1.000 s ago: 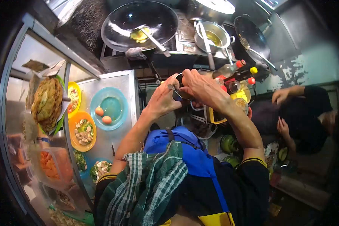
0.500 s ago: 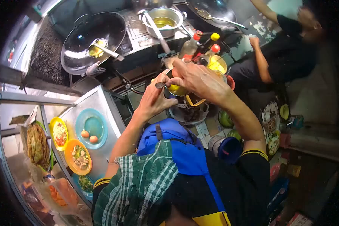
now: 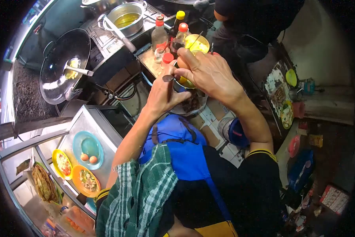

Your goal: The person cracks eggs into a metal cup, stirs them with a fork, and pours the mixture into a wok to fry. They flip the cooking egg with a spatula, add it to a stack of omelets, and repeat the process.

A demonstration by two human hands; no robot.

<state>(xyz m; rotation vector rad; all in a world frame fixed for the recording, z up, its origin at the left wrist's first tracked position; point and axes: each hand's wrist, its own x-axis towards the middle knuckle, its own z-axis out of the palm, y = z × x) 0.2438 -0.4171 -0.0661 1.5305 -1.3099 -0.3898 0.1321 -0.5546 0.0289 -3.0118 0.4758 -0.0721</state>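
Note:
My left hand point(image 3: 161, 93) is curled round a metal container with yellow inside point(image 3: 186, 82). A rounded metal handle end point(image 3: 168, 78) sticks out by its fingers; what it belongs to is hidden. Just above the container, my right hand point(image 3: 209, 73) is closed on a brownish, egg-like round thing point(image 3: 181, 63), mostly covered by the fingers. Behind the hands stand a red-capped bottle point(image 3: 159, 37), a yellow-capped bottle point(image 3: 179, 24) and a yellow bowl point(image 3: 197, 42) with a utensil in it. A small jar with a red lid point(image 3: 168, 58) stands close to the left fingers.
At left, a black wok point(image 3: 63, 59) holds a ladle point(image 3: 78, 70). A pot of oil point(image 3: 126, 19) sits on the stove. A teal plate point(image 3: 88, 138) with two eggs and an orange plate of food point(image 3: 86, 181) lie on the metal counter. Someone in dark clothes point(image 3: 248, 23) stands ahead.
The view has swung to the right, so the wok, stove and plates appear farther left and the other person higher up. My hands stay together over the container.

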